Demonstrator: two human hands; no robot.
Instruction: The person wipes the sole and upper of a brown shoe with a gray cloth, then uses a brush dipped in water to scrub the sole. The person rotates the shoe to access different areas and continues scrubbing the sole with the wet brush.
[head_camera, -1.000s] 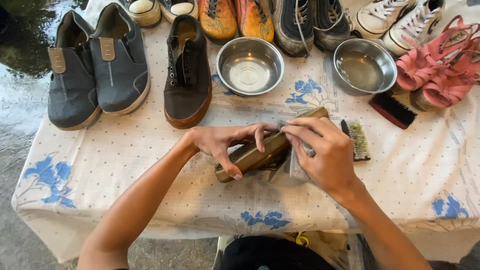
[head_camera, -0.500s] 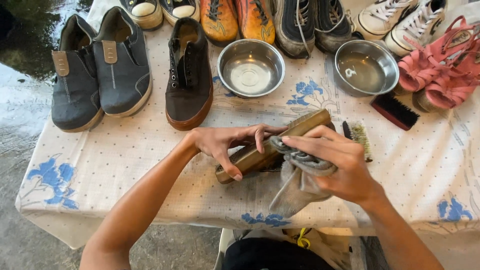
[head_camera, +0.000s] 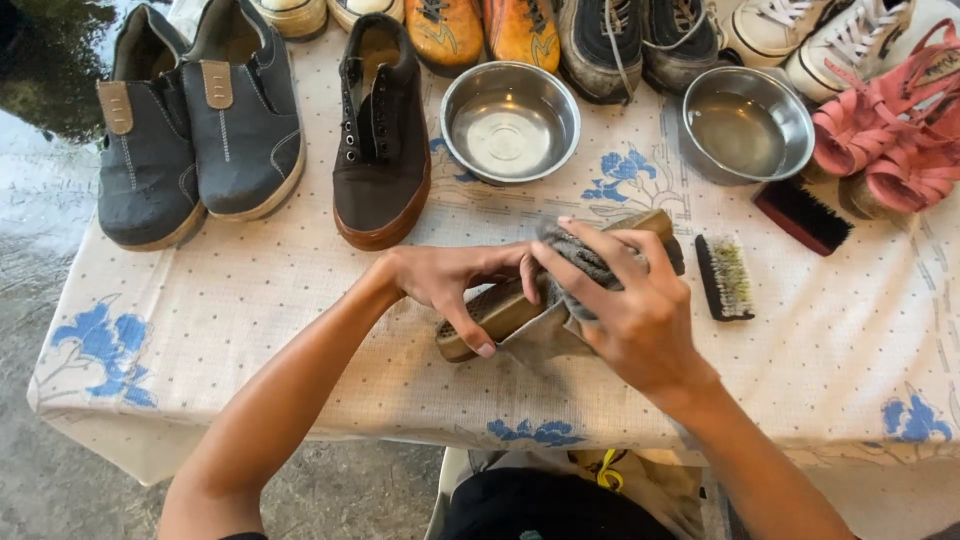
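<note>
While the left hand (head_camera: 450, 285) grips the upturned shoe (head_camera: 500, 312) on the desk (head_camera: 300, 300), the right hand (head_camera: 625, 305) presses a grey cloth (head_camera: 572, 262) on its sole — wiping under way, apparently unfinished.

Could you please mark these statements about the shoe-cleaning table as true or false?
1. The left hand holds a brown shoe turned on its side. True.
2. The right hand presses a sponge on it. False: a grey cloth.
3. Two steel bowls stand on the tablecloth. True.
4. The small brush lies inside a bowl. False: it lies on the tablecloth beside the right hand.
</note>
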